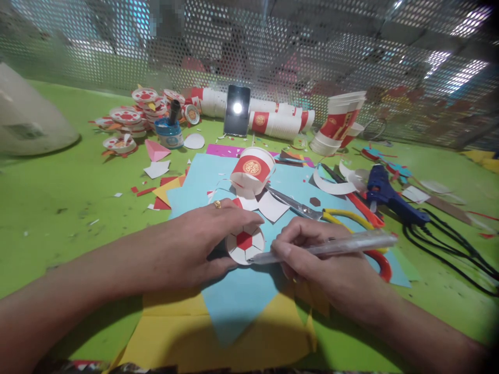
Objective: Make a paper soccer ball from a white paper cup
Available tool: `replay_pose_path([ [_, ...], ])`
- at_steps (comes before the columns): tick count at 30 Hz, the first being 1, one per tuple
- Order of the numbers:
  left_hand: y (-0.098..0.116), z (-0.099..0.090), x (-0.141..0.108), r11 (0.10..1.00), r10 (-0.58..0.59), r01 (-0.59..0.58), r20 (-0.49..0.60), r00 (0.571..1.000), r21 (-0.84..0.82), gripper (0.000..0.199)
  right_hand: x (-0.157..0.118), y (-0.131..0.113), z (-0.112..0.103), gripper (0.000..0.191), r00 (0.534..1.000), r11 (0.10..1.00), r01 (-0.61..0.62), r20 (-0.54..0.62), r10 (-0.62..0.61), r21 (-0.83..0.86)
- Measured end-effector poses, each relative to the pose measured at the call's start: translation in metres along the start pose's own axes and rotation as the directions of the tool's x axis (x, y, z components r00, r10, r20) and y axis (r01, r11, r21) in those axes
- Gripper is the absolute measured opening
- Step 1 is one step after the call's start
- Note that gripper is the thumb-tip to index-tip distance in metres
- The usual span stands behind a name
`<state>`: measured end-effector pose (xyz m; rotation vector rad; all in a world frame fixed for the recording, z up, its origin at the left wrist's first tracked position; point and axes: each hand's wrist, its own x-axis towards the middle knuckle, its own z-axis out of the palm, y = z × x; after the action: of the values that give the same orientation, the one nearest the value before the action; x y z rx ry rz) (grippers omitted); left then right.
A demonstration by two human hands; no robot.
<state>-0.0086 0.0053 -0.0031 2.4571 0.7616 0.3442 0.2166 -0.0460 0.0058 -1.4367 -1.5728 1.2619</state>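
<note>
A small white paper disc [255,242] with a red centre and dark lines lies on light blue paper [228,298]. My left hand [210,234], with a ring on one finger, holds the disc's left side between thumb and fingers. Closed around a clear pen [346,244], my right hand [312,254] rests to the right, with the pen tip touching the disc's lower edge. Behind the disc sits a tilted red and white paper cup [253,169]. Scissors [296,203] with yellow and red handles lie beside it, partly behind my right hand.
A blue glue gun [393,197] with black cable lies right. At the back are a phone [237,110], stacked cups [337,122], a blue jar [169,132] and several paper crafts [127,122]. A perforated screen [218,47] stands behind. Yellow paper [171,337] lies in front.
</note>
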Motion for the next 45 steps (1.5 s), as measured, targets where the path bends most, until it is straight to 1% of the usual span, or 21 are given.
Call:
replay_pose_path([
  [4,0.0015,-0.0005,-0.0001,1.000,0.003,-0.003,0.008,1.000,0.001,0.041,0.0005,-0.0003,0.0002,0.020,1.000,1.000,0.002,-0.010,-0.002,0.009],
  [11,0.0019,0.0000,-0.0007,0.999,0.028,-0.028,-0.009,1.000,0.018,0.035,0.0014,-0.0016,-0.0006,0.020,0.999,1.000,0.003,-0.038,-0.003,0.004],
  [14,0.0017,0.0006,-0.0012,0.999,0.037,-0.037,-0.015,0.999,0.021,0.034,0.0015,-0.0016,-0.0009,0.019,1.000,1.000,0.018,-0.018,-0.018,-0.004],
  [17,0.0017,0.0008,-0.0016,0.999,0.034,-0.034,-0.007,0.999,0.032,0.040,0.0013,-0.0015,-0.0005,0.019,1.000,1.000,0.030,0.003,-0.030,-0.002],
  [29,-0.0003,0.0035,-0.0032,0.991,0.123,-0.118,-0.078,0.989,0.065,0.042,0.0008,-0.0031,-0.0010,0.014,0.999,0.999,0.031,0.029,-0.031,0.010],
  [32,0.0012,0.0026,-0.0028,0.992,0.113,-0.108,-0.081,0.990,0.070,0.040,-0.0001,-0.0034,-0.0014,0.015,0.999,0.999,0.034,0.023,-0.035,0.036],
  [36,0.0031,0.0010,-0.0014,0.992,0.112,-0.108,-0.080,0.990,0.059,0.041,-0.0008,-0.0034,-0.0021,0.016,1.000,0.998,0.008,0.003,-0.008,0.055],
  [40,0.0036,0.0010,-0.0010,0.995,0.094,-0.092,-0.056,0.994,0.034,0.039,0.0005,-0.0030,-0.0019,0.015,1.000,0.999,0.024,0.011,-0.025,0.027],
  [45,0.0040,0.0014,-0.0030,0.995,0.095,-0.093,-0.060,0.994,0.046,0.039,-0.0004,-0.0025,-0.0017,0.015,0.998,0.999,0.048,0.027,-0.048,0.003],
])
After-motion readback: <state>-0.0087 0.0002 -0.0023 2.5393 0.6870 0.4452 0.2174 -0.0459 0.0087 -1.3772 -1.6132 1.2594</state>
